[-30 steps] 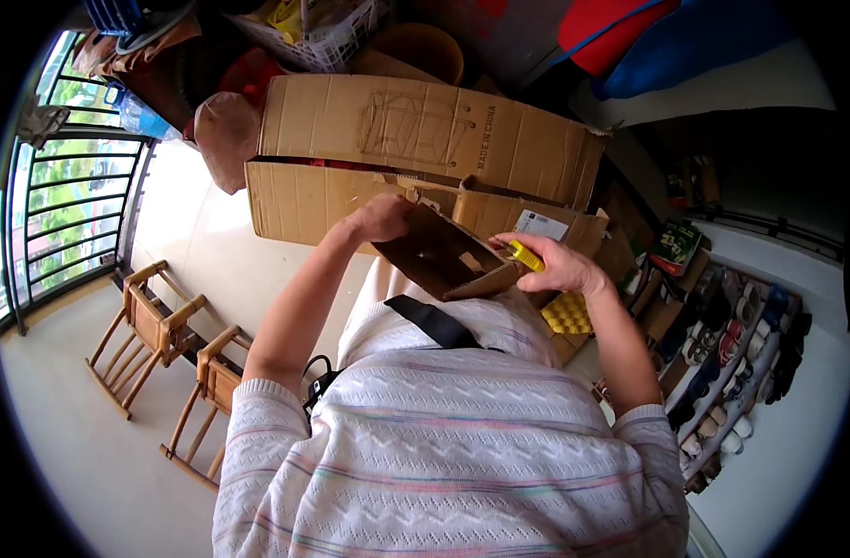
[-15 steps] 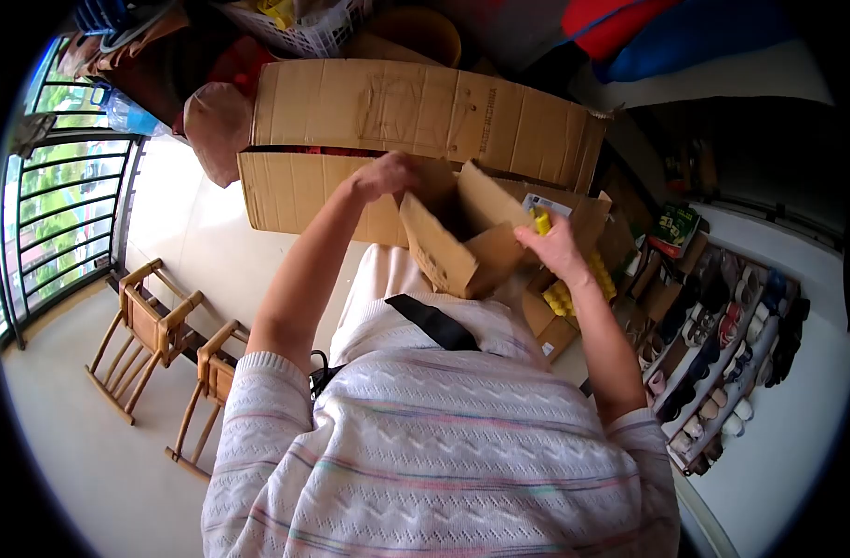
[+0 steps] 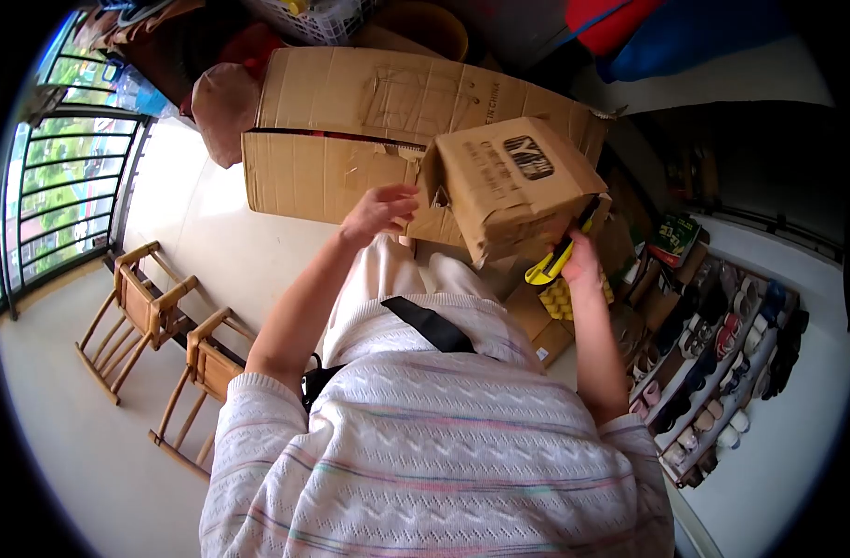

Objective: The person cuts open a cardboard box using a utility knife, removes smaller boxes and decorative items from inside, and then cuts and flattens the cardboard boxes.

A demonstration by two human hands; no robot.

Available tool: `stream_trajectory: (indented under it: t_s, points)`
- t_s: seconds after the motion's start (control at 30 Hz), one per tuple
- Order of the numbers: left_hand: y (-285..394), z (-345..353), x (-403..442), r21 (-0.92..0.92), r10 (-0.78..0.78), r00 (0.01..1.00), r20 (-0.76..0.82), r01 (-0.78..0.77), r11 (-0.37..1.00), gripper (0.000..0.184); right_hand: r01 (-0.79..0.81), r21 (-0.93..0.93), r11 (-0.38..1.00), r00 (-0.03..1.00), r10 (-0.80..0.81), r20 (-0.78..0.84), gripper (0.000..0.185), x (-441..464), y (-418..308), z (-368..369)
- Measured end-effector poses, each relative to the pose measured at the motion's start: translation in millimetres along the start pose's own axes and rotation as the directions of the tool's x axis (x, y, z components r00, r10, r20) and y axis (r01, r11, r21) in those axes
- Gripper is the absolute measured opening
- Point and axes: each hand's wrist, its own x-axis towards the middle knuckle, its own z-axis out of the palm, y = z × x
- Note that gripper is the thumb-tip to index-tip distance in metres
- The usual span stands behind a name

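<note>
On the long cardboard carton (image 3: 332,93), dark lettering (image 3: 493,104) running up the panel reads "IN CHINA", the part below it covered by the smaller cardboard box (image 3: 476,214). That box bears a bold black emblem (image 3: 529,157) with lines of dark print (image 3: 501,172) beside it, too blurred to read. The green package (image 3: 673,239) by the shoe rack (image 3: 718,372) shows light markings, also too small to make out
</note>
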Motion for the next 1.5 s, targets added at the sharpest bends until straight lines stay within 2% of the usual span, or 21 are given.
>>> stream_trajectory:
  t_s: [0.17,0.2,0.27,0.33,0.37,0.5,0.6,0.63,0.73,0.77,0.87,1.0,1.03,1.13,1.17,1.2,1.23,1.27,1.3,1.4,1.5]
  points:
    - [35.5,90.0,-4.6,0.133,0.320,0.947,-0.023,-0.314,0.940,0.084,-0.165,0.204,0.965,0.973,0.126,0.191,0.013,1.7,26.6,-66.8]
    - [29.6,104.2,1.2,0.299,0.396,0.908,-0.136,-0.343,0.890,0.078,-0.206,0.257,0.944,0.959,0.143,0.244,0.013,-7.3,26.3,-76.0]
    - [20.2,121.2,12.1,0.349,0.459,0.854,-0.245,-0.365,0.863,0.063,-0.221,0.248,0.943,0.962,0.170,0.212,0.014,-28.3,24.8,-97.8]
    - [20.5,140.0,13.9,0.234,0.476,0.852,-0.220,-0.428,0.873,0.039,-0.225,0.261,0.939,0.965,0.178,0.194,0.014,-47.3,22.1,-119.9]
    - [19.7,149.6,14.5,0.040,0.383,0.905,-0.184,-0.383,0.923,0.029,-0.225,0.276,0.934,0.965,0.176,0.192,0.014,-53.2,21.6,-132.6]
    - [13.4,186.3,14.8,-0.318,0.303,0.952,0.053,-0.271,0.908,0.035,-0.174,0.306,0.936,0.979,0.132,0.154,0.012,-89.4,14.6,-182.6]
    - [-2.3,210.5,24.9,-0.254,0.225,0.974,0.037,-0.209,0.944,0.033,-0.197,0.367,0.909,0.973,0.136,0.186,0.010,-104.8,18.9,-213.3]
    - [-6.6,221.5,26.0,-0.166,0.238,0.966,-0.100,-0.252,0.953,0.037,-0.207,0.400,0.893,0.972,0.142,0.188,0.010,-105.6,21.8,-222.3]
    - [-26.0,224.2,30.4,0.498,0.427,0.833,-0.352,-0.220,0.839,0.042,-0.220,0.444,0.869,0.972,0.155,0.178,0.011,-108.2,29.1,-236.2]
    - [-31.7,222.9,28.6,0.482,0.386,0.850,-0.358,-0.185,0.856,0.046,-0.221,0.439,0.871,0.971,0.157,0.178,0.011,-107.2,31.8,-237.7]
    - [-17.4,227.0,3.2,0.192,0.081,0.920,-0.382,-0.007,0.981,0.044,-0.246,0.460,0.853,0.967,0.183,0.178,0.012,-102.0,39.4,-235.4]
    - [-29.6,220.1,3.6,-0.424,0.017,0.948,-0.318,-0.158,0.892,0.035,-0.261,0.460,0.849,0.965,0.222,0.137,0.014,-94.5,45.9,-232.9]
    - [-27.3,218.9,-0.9,-0.418,-0.005,0.968,-0.252,-0.105,0.903,0.026,-0.253,0.456,0.853,0.967,0.231,0.104,0.014,-95.5,45.7,-231.5]
    - [-25.3,253.1,-13.0,-0.292,0.198,0.976,-0.090,-0.216,0.932,0.021,-0.219,0.431,0.875,0.972,0.236,0.016,0.014,-97.6,46.0,-222.2]
    - [-47.2,255.3,-2.7,-0.015,0.401,0.916,0.019,-0.401,0.916,0.018,-0.213,0.384,0.898,0.972,0.235,-0.010,0.015,-98.4,47.0,-217.8]
    - [-36.7,265.3,-10.3,0.044,0.500,0.845,0.188,-0.516,0.856,0.020,-0.205,0.336,0.919,0.972,0.230,-0.037,0.015,-98.8,48.0,-213.5]
    - [-30.2,266.0,-9.0,0.385,0.633,0.716,0.295,-0.696,0.607,0.027,-0.197,0.286,0.938,0.972,0.224,-0.066,0.015,-99.0,48.4,-212.0]
    - [-23.8,265.9,-6.9,0.626,0.681,0.577,0.451,-0.748,0.220,0.034,-0.206,0.279,0.938,0.972,0.228,-0.048,0.015,-99.7,49.2,-214.7]
    - [-15.2,266.7,-9.9,0.491,0.665,0.539,0.516,-0.823,0.286,0.048,-0.217,0.271,0.938,0.972,0.234,-0.029,0.016,-100.1,51.8,-219.8]
    - [6.2,261.9,-23.4,0.400,0.264,0.708,0.656,-0.622,0.673,0.049,-0.287,0.225,0.931,0.958,0.282,0.055,0.016,-100.0,51.2,-227.1]
    - [7.6,263.1,-29.1,0.481,0.291,0.718,0.632,-0.658,0.579,0.055,-0.336,0.198,0.921,0.941,0.324,0.092,0.015,-106.3,50.7,-229.7]
